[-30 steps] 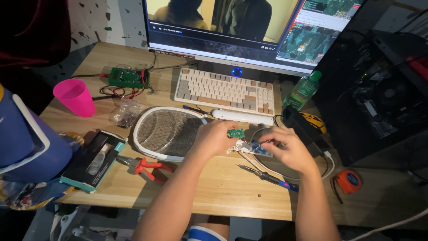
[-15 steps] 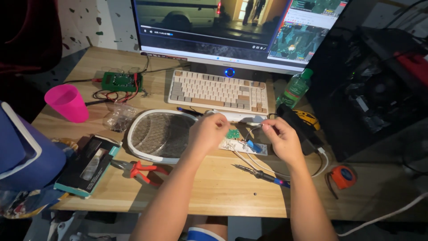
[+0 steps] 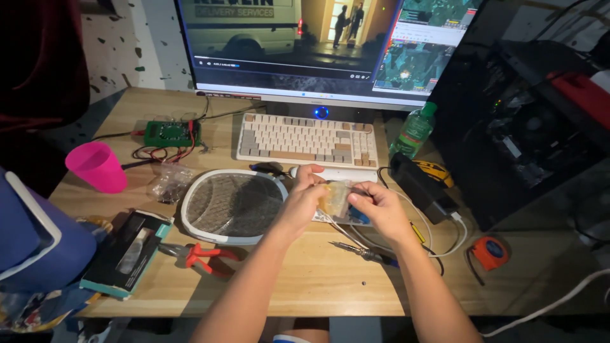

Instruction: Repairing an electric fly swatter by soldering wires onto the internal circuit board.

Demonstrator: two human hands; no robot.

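Hands are gripping a translucent pouch (image 3: pixel 335 198) above the desk (image 3: pixel 318 279): left hand (image 3: pixel 304 197) and right hand (image 3: pixel 375 206) are pinching opposite edges, beside the mesh racket (image 3: pixel 232 204).

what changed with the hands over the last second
Both hands lifted off the small green board by the mesh racket. Left hand and right hand now hold a clear yellowish piece between them. Pliers, cup and keyboard stayed put.

Pink cup (image 3: pixel 98 166), green circuit board (image 3: pixel 170 133)
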